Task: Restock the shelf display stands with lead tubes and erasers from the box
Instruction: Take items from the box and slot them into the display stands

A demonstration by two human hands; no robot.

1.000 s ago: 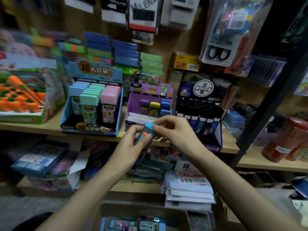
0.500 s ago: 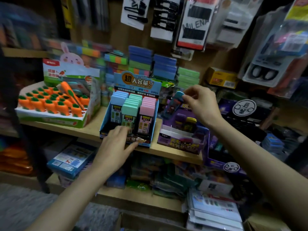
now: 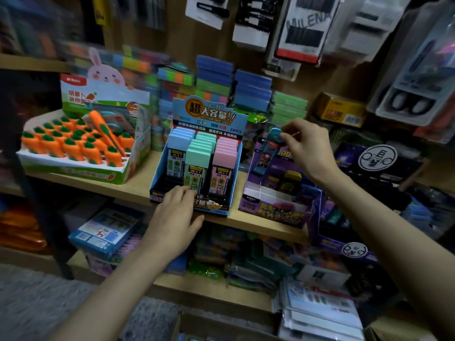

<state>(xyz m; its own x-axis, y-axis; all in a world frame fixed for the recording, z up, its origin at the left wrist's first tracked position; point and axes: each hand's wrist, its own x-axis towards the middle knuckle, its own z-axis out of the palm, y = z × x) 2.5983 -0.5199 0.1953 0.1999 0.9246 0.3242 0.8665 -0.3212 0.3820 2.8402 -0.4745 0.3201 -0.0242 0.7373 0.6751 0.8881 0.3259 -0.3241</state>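
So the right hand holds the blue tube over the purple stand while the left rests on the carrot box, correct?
Not quite: the head view shows the left hand resting on the blue stand; the right hand does hold the blue tube over the purple stand.

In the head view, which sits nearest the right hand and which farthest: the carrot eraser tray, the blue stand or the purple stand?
1. Purple stand: directly below the right hand, which pinches a lead tube over it.
2. Blue stand: to the left, mid-shelf.
3. Carrot eraser tray: far left of the shelf.
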